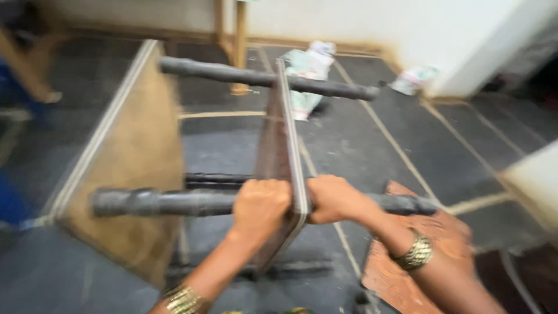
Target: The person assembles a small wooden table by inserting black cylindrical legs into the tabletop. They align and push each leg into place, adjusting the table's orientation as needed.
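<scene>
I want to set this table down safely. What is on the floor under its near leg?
Under the near leg lie grey floor tiles and, at right, a reddish board. Both hands and the shelf panel cover the rest.

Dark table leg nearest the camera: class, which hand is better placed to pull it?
Probably the left hand: it wraps the dark table leg directly. The right hand grips beside the shelf board.

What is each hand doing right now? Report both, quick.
Left hand: closed around the dark turned leg.
Right hand: closed on the same leg, other side of the upright board.
</scene>
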